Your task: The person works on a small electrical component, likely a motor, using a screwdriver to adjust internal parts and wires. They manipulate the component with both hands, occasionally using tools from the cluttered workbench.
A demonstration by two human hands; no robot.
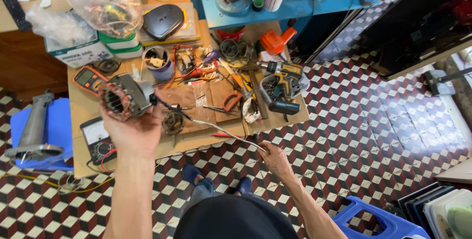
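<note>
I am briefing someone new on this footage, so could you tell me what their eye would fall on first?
First the motor stator with copper windings, raised in the left hand over the low wooden table. Its cable runs down to the right hand, which pinches the end. Behind lies a clutter of tools, with a yellow cordless drill at the table's right, above a bold red, black and white cube-patterned floor.

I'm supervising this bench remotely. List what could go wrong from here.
1. The left hand holds the motor stator out over the workbench edge; a slip could drop it onto the multimeter.
2. The right hand pulls the white wire taut, which may strain its joint.
</note>
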